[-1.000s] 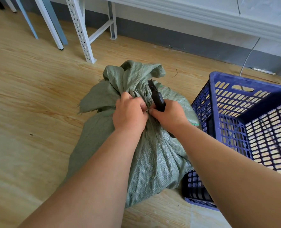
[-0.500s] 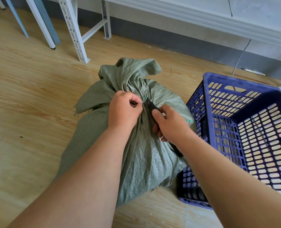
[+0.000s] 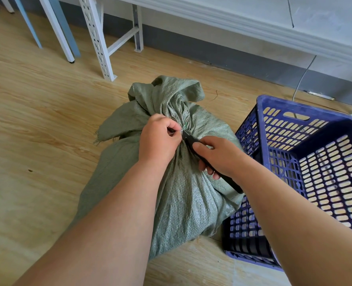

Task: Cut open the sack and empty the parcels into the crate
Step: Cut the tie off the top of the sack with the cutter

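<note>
I'm pinching the sack's tied neck in my left hand to keep it taut, while my right hand, clenched around the black knife, is working at the tie; the crate is waiting alongside.

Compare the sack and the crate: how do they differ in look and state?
The sack is soft, grey-green woven cloth; the crate is stiff, blue, slotted plastic. The sack is bulging and bunched shut at its neck; the crate stands open, with nothing visible inside. Both sit on the wooden floor.
</note>
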A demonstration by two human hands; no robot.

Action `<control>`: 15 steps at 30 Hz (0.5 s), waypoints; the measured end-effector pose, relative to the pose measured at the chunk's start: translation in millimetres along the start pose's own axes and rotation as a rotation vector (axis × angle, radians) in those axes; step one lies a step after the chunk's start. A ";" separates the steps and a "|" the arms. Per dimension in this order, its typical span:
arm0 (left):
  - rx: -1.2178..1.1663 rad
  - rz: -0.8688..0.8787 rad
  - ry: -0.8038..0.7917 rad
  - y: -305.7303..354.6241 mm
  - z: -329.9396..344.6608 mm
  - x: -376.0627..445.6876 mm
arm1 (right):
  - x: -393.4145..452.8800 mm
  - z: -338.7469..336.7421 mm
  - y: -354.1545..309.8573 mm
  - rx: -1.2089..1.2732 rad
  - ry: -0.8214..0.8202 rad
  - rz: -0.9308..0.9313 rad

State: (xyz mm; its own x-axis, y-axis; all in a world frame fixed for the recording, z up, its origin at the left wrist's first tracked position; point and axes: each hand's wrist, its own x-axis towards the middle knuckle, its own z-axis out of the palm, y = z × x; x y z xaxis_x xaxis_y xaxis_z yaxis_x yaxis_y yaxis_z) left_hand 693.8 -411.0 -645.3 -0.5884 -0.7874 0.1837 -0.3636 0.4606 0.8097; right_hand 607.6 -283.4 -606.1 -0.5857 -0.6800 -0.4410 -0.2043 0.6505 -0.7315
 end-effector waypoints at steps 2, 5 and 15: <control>0.006 0.001 0.000 0.6 -0.4 -0.5 | 0.2 -0.1 0.4 -0.006 -0.003 -0.001; 0.019 0.004 -0.005 0.9 -0.5 -0.8 | -1.2 0.1 1.1 -0.028 -0.008 -0.004; 0.039 0.004 -0.011 3.3 -5.3 1.4 | -2.9 6.6 3.0 -0.005 0.033 -0.035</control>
State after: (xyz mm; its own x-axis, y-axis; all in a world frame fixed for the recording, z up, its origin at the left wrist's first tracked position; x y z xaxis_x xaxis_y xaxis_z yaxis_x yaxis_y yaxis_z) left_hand 695.6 -412.8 -639.5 -0.5979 -0.7809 0.1810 -0.3889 0.4801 0.7863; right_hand 613.8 -281.7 -610.4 -0.6035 -0.6912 -0.3975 -0.2294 0.6279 -0.7437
